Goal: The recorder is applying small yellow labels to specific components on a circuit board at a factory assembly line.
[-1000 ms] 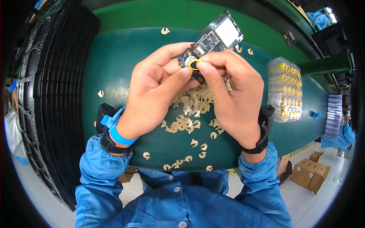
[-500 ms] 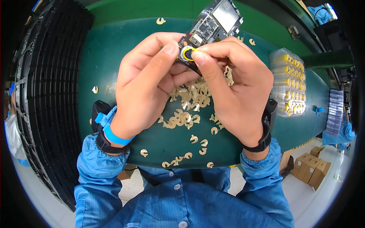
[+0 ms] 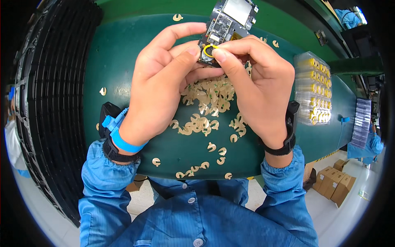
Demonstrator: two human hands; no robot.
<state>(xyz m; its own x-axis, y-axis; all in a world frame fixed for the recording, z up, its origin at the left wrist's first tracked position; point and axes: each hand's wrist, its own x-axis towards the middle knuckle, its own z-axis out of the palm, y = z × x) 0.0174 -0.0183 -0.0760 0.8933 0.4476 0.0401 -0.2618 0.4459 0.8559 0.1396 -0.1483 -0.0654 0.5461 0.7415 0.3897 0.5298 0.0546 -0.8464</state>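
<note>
My left hand (image 3: pixel 166 78) is closed around the lower end of a dark circuit board (image 3: pixel 224 26), which has a large silver rectangle at its far end. Its forefinger is stretched out along the board's left edge. Between the thumb and forefinger of my right hand (image 3: pixel 259 78) is pinched a thin yellow ring (image 3: pixel 210 45), tilted over a round silver part (image 3: pixel 205 57) on the board. Whether the ring still touches that part I cannot tell. Below both hands, many beige notched discs (image 3: pixel 197 124) lie scattered and heaped on the green table mat (image 3: pixel 185 158).
At the right stands a stacked clear plastic tray (image 3: pixel 304 88) holding rows of yellow-ringed round parts. Tall stacked black trays (image 3: pixel 55 103) line the left side. Cardboard boxes (image 3: pixel 331 181) sit on the floor at the lower right. People in blue sleeves (image 3: pixel 366 144) are beyond the table.
The yellow ring, lying around the round part half a second ago, is now tilted and shifted off its middle. My left forefinger has straightened, and the board has turned more upright.
</note>
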